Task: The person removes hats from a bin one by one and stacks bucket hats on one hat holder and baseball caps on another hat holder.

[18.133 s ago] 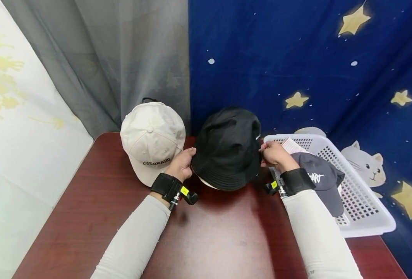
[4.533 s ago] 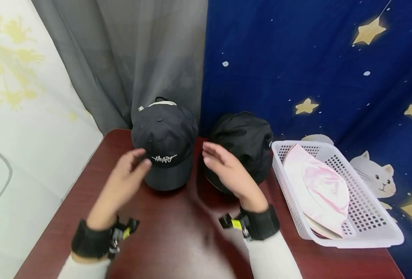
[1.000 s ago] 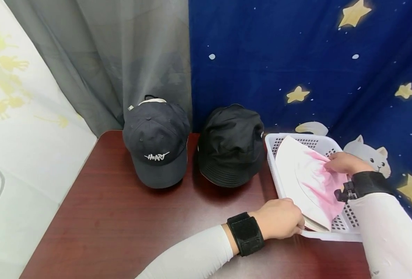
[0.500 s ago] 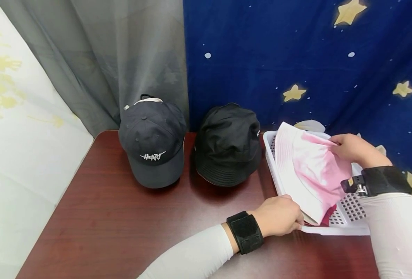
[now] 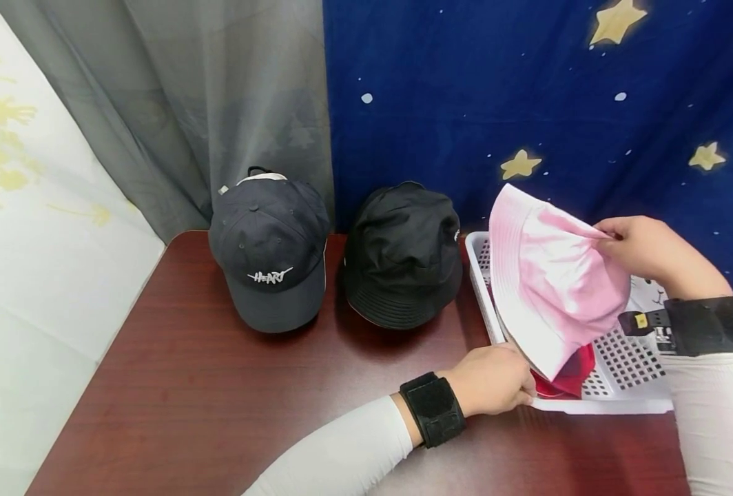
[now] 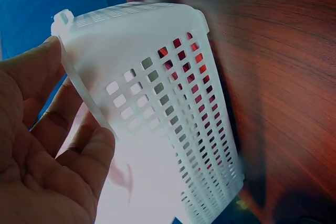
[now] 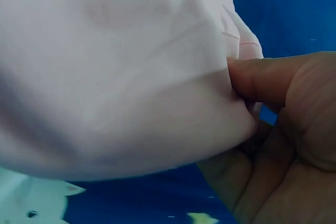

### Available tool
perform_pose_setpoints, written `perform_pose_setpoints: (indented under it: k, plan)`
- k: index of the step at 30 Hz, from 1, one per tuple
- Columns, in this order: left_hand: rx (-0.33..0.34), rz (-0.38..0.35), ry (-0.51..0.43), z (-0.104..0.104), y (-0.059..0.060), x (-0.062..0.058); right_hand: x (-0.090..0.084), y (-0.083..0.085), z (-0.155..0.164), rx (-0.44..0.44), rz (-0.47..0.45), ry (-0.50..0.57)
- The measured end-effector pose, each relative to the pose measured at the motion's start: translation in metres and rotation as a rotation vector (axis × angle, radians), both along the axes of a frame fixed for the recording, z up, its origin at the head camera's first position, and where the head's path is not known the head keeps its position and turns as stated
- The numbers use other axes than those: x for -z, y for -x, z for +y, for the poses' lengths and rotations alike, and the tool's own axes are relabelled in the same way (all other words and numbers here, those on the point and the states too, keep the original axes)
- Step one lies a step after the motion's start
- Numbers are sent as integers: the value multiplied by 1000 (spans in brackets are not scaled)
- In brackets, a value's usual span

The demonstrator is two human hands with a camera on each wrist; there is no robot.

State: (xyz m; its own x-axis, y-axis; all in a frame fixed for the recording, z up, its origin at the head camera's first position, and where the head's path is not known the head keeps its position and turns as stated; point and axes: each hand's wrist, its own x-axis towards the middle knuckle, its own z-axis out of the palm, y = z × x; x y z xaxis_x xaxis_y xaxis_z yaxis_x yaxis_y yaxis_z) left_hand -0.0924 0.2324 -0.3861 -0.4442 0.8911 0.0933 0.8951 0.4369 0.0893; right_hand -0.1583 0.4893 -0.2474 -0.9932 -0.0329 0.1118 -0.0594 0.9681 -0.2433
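A pink bucket hat (image 5: 565, 269) with a pale brim hangs tilted over the white plastic basket (image 5: 627, 403). My right hand (image 5: 648, 251) pinches its crown between thumb and fingers; the right wrist view shows the thumb pressed into the pink cloth (image 7: 126, 87). My left hand (image 5: 490, 379) grips the basket's near left corner, and in the left wrist view its fingers and thumb hold the rim (image 6: 84, 90). Beneath the pink hat a red cloth item (image 5: 574, 375) lies in the basket, mostly hidden, so its kind is unclear.
A dark cap lettered HEART (image 5: 270, 255) sits at the back left of the brown table (image 5: 218, 406), over something pale. Beside it stands a black bucket hat (image 5: 404, 258). Grey and blue curtains (image 5: 428, 103) hang close behind the hats and basket.
My right hand has raised the pink hat up out of the basket, uncovering the red item. My left hand keeps its grip on the rim. Earlier, the dark HEART cap lay in the basket.
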Motion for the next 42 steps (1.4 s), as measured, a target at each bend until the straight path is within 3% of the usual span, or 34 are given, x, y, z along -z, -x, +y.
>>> perform_pose_setpoints:
  k: [4,7,9,11,15,17,20,23,28,32,37,39,42]
  plan:
    - [16,-61,-42,-2,4,3,-15,-13,-10,16,87,-3]
    - [58,-229,-169,-7,11,3,-25,-24,-19,40,149,-7]
    - [50,-364,-308,-14,16,1,-31,-32,-25,50,190,-22]
    - [-27,-508,-489,-22,20,-5,-37,-41,-33,41,241,-52]
    - [-269,-787,-858,-39,25,-22,-48,-64,-53,1,395,-105]
    - [-362,-929,-966,-46,26,-29,-50,-76,-65,-29,490,-94]
    - [-435,-1101,-1072,-53,27,-32,-49,-92,-82,-107,624,-29]
    - [-445,-1154,-1172,-61,26,-30,-44,-102,-95,-219,680,36]
    - [-373,-1178,-1287,-75,20,-17,-33,-115,-108,-333,605,109]
    - [-351,-1192,-1312,-86,14,-4,-20,-118,-116,-341,508,188]
    - [-359,-1175,-1299,-105,8,3,4,-113,-121,-300,364,255]
    - [-354,-1151,-1293,-114,8,5,13,-111,-120,-273,334,273]
    - [-365,-1048,-1286,-131,8,5,21,-109,-120,-256,324,304]
